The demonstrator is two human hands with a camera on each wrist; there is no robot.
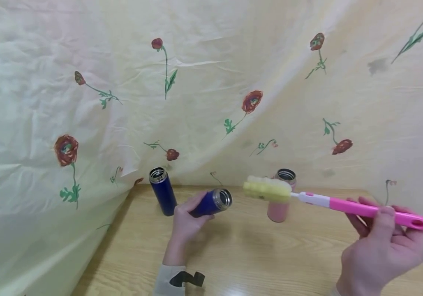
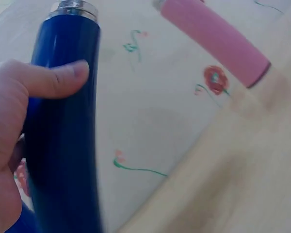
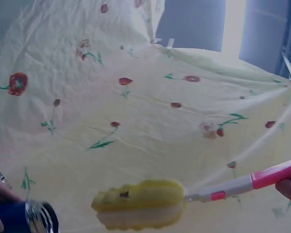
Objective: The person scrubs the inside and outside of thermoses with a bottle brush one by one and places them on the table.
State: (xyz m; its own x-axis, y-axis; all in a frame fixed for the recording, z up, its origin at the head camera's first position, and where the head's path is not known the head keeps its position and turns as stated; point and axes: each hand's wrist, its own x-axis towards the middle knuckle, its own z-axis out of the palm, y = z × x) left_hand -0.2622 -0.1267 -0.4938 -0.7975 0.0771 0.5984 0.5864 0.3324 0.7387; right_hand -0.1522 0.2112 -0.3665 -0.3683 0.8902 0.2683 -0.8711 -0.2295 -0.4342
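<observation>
My left hand (image 1: 190, 218) grips a dark blue flask (image 1: 207, 204), tilted with its open metal mouth toward the right. In the left wrist view the thumb lies across the upper body of this flask (image 2: 65, 131). On the right, my right hand (image 1: 385, 242) holds a bottle brush (image 1: 355, 206) by its pink handle. The brush's yellow and white sponge head (image 3: 140, 206) points left toward the flask's mouth, apart from it. In the head view the sponge head hides part of a pink flask (image 1: 278, 210) standing behind it.
Another dark blue flask (image 1: 163, 191) stands uncapped at the back left of the wooden table (image 1: 248, 255). The pink flask is uncapped too. A pale cloth (image 1: 204, 102) with printed red flowers hangs behind the table and along its left side.
</observation>
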